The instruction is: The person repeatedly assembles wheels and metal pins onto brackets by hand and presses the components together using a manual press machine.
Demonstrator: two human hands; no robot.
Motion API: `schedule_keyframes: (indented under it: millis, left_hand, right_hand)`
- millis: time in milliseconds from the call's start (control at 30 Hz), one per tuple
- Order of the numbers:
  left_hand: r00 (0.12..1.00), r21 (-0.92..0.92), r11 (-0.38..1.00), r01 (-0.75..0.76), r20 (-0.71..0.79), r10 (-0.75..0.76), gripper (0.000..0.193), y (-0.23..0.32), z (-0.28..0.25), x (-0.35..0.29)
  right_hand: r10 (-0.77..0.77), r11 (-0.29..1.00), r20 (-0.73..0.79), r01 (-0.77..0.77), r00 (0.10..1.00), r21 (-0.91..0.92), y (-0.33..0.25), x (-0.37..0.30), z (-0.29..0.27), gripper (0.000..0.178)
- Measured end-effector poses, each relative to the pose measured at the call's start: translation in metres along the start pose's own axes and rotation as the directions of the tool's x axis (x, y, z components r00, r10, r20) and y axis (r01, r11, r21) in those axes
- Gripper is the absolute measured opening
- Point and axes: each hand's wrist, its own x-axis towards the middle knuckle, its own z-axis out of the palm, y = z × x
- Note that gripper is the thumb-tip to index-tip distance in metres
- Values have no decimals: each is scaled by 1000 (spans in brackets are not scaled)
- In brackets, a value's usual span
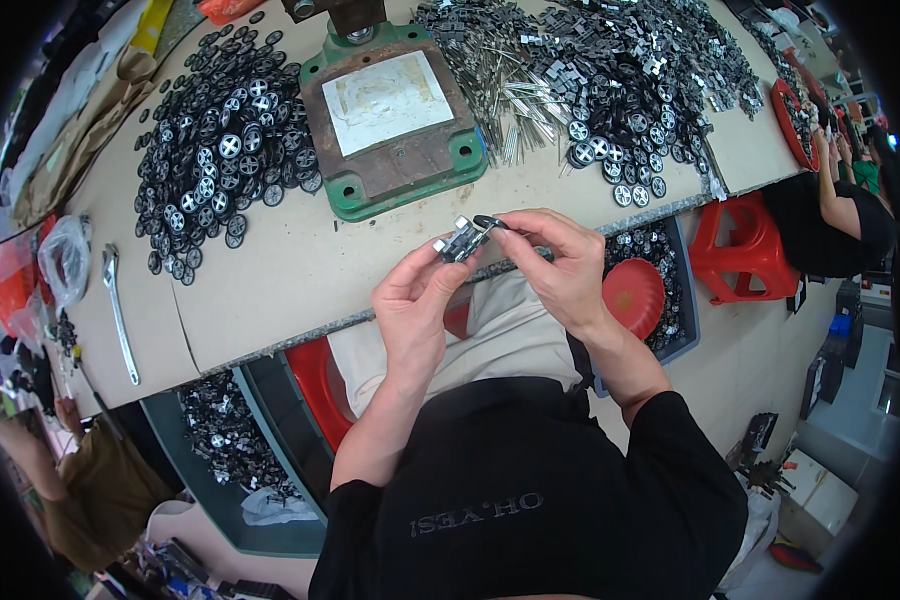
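Just past the table's near edge, my left hand (414, 305) pinches a small black plastic bracket (457, 243) with pale, silvery ends between thumb and fingers. My right hand (562, 262) holds a small black wheel (488, 221) by its rim, close against the bracket's upper right side. Whether an axle joins the two cannot be made out. Beyond my hands stands a hand press with a green base (370, 203) and a brown metal plate, on which a stained white sheet (388, 100) lies.
Black wheels with silver spokes (230, 147) are heaped left of the press. To its right lie thin metal rods (515, 125), more wheels (625, 150) and black brackets (650, 45). A wrench (118, 310) lies at left. Below the table are filled bins and red stools (738, 250); people sit at both sides.
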Motion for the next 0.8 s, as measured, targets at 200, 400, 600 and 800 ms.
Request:
schedule_keyframes:
  millis: [200,400,600,800]
  left_hand:
    - [1000,17,1000,-8,2,8,29,0,-2,1]
    - [999,72,996,-45,-17,46,30,-2,-2,-1]
    - [998,206,976,-63,-11,67,30,3,-8,3]
    - [916,-90,928,361,222,-334,31,16,-16,10]
  right_hand:
    - [91,992,-49,-86,995,91,2,0,1,13]
    - [-44,999,-72,42,996,-23,0,-2,4,13]
    - [-130,982,56,137,990,-132,2,1,-11,19]
    - [-293,944,427,329,855,-10,0,29,-35,35]
